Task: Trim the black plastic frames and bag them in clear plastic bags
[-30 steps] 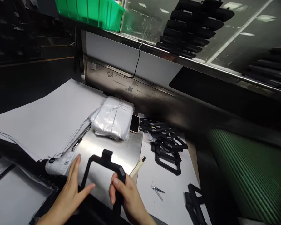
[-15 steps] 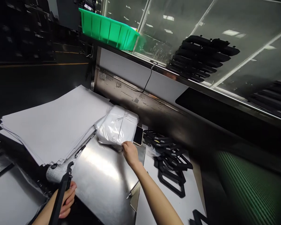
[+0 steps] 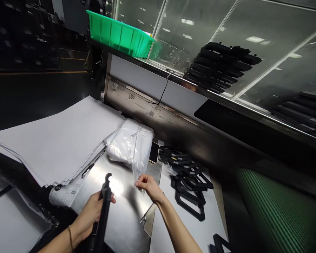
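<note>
Brushed steel worktop (image 3: 126, 225) holds a white poly-bag bundle (image 3: 129, 140). The right hand (image 3: 149, 186) pinches a clear film corner (image 3: 138, 172) lightly between its fingertips, drawn from the bundle, while the left hand (image 3: 91, 214) clenches a black plastic frame (image 3: 104, 207) upright above the steel.

The frame (image 3: 103, 211) at seven o'clock is matt black plastic, smooth with a faint sheen. The tabletop sheet (image 3: 129, 214) at seven o'clock is steel, glossy enough to throw back a bright glare. The bundle (image 3: 127, 140) at nine o'clock is wrapped in thin, clear, crinkled plastic film (image 3: 137, 165) that shines along its folds. The paper stack (image 3: 55, 140) at nine o'clock is white and matt. The tub (image 3: 118, 37) at eleven o'clock is glossy green plastic. The steel panel (image 3: 137, 102) at eleven o'clock looks dull and scuffed. The panes (image 3: 265, 70) at one o'clock are smudged, reflective glass.
</note>
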Demonstrator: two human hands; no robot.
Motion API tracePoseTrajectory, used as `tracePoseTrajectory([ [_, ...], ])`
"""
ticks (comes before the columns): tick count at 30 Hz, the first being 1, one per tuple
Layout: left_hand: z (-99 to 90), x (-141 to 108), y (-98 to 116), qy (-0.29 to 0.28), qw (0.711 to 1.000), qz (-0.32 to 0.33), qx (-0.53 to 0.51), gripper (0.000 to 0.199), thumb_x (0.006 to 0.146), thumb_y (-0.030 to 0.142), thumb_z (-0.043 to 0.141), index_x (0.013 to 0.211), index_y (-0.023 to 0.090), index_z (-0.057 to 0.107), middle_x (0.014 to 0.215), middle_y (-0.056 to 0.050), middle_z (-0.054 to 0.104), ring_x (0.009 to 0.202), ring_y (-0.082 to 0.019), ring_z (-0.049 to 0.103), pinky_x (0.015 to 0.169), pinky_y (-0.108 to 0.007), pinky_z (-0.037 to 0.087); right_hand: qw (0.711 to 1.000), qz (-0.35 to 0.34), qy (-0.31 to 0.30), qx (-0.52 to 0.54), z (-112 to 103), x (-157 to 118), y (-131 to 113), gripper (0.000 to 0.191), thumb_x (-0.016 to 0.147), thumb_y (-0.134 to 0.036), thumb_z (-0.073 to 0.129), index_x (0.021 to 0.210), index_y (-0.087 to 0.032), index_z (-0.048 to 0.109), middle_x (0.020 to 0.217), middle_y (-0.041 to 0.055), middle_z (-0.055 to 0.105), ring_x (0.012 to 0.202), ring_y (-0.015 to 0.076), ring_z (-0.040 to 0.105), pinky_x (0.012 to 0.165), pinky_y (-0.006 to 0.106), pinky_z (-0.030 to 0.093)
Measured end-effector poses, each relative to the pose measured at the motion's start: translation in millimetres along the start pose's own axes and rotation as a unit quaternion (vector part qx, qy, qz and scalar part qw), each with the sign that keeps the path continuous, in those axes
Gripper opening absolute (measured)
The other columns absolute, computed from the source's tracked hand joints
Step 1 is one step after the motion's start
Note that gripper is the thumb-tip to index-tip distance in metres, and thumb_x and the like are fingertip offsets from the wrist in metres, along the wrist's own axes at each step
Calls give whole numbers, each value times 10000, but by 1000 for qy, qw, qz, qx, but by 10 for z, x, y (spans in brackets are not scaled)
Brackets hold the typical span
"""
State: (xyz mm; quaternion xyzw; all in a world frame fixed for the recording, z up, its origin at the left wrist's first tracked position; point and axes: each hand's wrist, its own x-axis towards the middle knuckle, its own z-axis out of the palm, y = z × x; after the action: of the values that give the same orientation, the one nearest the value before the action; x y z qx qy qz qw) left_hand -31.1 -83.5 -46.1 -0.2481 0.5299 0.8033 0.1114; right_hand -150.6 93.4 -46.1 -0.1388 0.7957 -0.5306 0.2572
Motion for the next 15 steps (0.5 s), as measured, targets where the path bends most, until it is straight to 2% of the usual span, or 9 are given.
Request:
tracePoseTrajectory([
  [4, 271, 72, -58, -73, 997, -28, 16, 326, 640, 428, 633, 706, 131, 515, 440, 81, 388, 349, -16, 190, 343, -165, 110, 997, 6, 10, 75, 466, -454, -15, 372, 562, -351, 710, 511, -182, 382, 483, -77, 404, 456, 58, 369, 455, 210, 301],
  [7, 346, 13, -91, -84, 995, -29, 39, 228, 638, 318, 638, 628, 141, 496, 347, 113, 298, 325, -27, 201, 334, -171, 119, 993, -2, 18, 117, 661, -682, -2, 311, 476, -289, 754, 541, -182, 469, 517, -65, 448, 485, 75, 370, 470, 222, 297],
  [10, 374, -129, -102, -75, 996, -13, 48, 225, 625, 291, 645, 618, 143, 476, 399, 81, 402, 328, -20, 222, 334, -176, 120, 985, -9, 19, 170, 725, -792, 35, 288, 449, -262, 762, 656, -180, 579, 556, -48, 492, 512, 91, 394, 483, 230, 295],
  [12, 370, -232, -116, -79, 996, 0, 43, 261, 619, 329, 662, 639, 137, 485, 466, 48, 466, 344, -20, 244, 340, -180, 116, 975, -11, 4, 223, 725, -828, 46, 277, 441, -300, 766, 599, -175, 575, 547, -36, 496, 522, 101, 421, 508, 242, 321],
  [15, 252, -351, -164, -67, 997, 17, 31, 317, 622, 402, 658, 617, 152, 465, 438, 87, 358, 358, -22, 180, 350, -187, 108, 945, -6, -1, 326, 670, -857, 20, 355, 484, -398, 736, 507, -192, 447, 571, -28, 491, 565, 114, 467, 574, 265, 377],
])
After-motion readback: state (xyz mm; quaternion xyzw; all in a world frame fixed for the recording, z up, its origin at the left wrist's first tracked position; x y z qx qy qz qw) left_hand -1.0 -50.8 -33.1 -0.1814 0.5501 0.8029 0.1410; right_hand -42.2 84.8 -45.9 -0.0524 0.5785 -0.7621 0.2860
